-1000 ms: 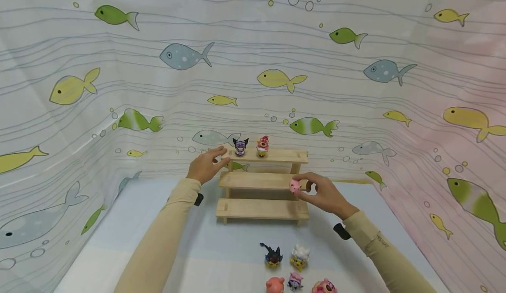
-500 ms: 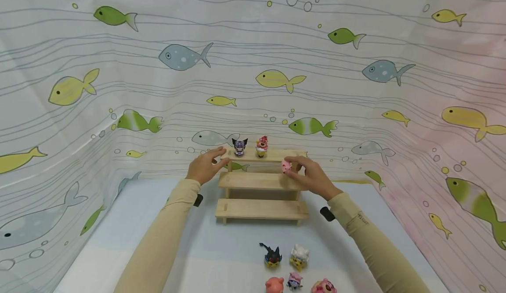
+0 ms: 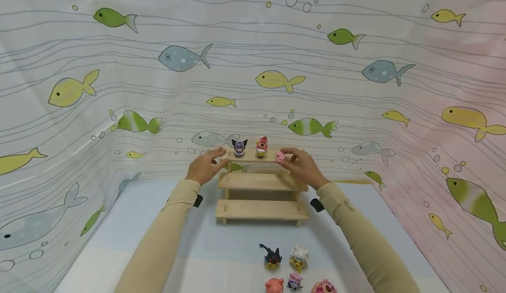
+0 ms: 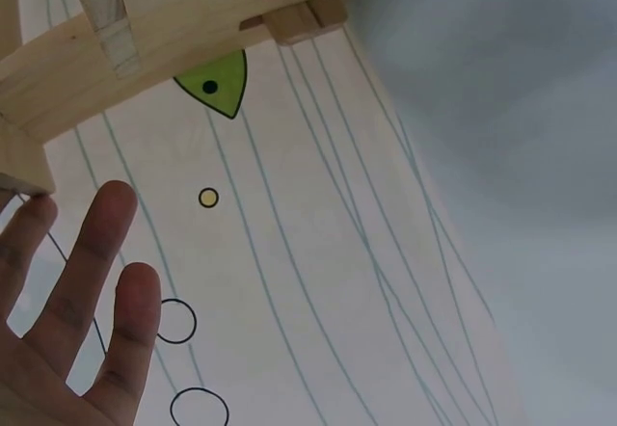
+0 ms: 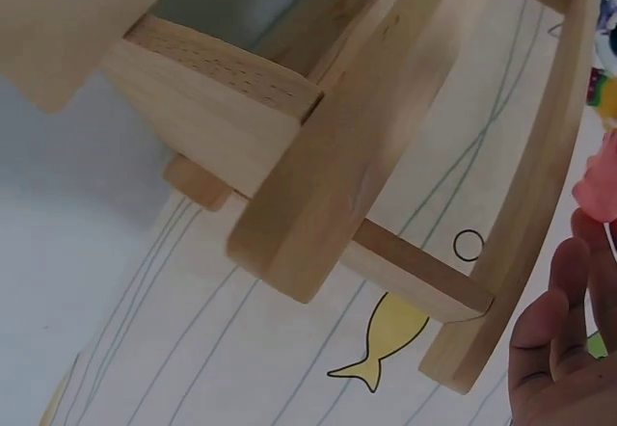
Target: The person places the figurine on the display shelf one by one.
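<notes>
Head view: two hands at the top tier of a wooden stepped shelf (image 3: 261, 181).
The left hand (image 3: 204, 166) rests relaxed, fingers straight, against the shelf's left end; the right hand (image 3: 301, 167) pinches a small pink figurine (image 3: 280, 156) just over the top tier. It looks light, hard and smooth, best gripped by its sides.

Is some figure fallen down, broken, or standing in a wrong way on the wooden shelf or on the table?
Nothing stands out. The two figures on the top step of the wooden shelf stand upright, and the five figures on the table look upright too. The right hand holds a pink figure at the top step.
</notes>
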{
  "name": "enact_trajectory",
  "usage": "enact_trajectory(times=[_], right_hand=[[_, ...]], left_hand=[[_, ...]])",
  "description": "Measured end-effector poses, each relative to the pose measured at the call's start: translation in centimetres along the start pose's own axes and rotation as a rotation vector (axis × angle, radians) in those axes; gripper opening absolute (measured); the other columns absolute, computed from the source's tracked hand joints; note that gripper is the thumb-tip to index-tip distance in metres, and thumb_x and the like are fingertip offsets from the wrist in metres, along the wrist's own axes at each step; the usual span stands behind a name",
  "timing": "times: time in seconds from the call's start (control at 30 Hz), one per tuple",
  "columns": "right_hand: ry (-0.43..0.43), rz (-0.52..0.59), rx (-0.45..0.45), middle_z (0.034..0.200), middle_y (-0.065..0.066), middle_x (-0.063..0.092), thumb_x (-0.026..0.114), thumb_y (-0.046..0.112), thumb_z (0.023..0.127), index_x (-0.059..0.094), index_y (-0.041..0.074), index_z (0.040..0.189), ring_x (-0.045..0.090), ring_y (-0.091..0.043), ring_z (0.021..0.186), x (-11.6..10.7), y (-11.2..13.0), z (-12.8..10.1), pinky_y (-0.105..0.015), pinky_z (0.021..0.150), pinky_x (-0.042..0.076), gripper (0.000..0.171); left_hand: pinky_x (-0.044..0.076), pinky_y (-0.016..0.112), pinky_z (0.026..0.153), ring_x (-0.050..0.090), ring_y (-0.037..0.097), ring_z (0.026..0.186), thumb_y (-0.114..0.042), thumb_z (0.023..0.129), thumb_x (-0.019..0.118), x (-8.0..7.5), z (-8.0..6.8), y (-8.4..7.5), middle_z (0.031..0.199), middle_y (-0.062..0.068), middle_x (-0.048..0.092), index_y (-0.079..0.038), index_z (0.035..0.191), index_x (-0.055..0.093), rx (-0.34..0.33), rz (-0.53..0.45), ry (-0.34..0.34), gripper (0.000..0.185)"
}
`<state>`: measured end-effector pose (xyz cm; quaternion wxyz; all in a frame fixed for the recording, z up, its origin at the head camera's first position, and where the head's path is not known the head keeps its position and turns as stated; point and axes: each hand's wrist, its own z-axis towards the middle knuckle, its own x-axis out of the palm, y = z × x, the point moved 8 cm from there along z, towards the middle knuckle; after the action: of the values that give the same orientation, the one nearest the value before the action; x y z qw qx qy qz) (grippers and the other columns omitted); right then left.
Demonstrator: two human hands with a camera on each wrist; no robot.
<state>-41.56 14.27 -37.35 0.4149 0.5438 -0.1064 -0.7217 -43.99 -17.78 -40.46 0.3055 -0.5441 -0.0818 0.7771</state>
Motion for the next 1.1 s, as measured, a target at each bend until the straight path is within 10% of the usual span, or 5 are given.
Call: enact_trajectory(times=[1.1], right_hand=[[0.025, -0.008, -0.009, 0.130, -0.011, 0.067, 0.074, 0.024, 0.095, 0.066, 0.006, 0.134, 0.058, -0.031, 0.098, 0.9, -1.1, 2.3, -0.045, 0.087, 0.046, 0.043]], left_hand=[[0.054, 0.040, 0.064, 0.070, 0.025, 0.097, -0.052, 0.098, 0.062, -0.1, -0.2, -0.1, 0.150, -0.003, 0.053, -0.021, 0.142, 0.062, -0.007, -0.007, 0.002, 0.054]])
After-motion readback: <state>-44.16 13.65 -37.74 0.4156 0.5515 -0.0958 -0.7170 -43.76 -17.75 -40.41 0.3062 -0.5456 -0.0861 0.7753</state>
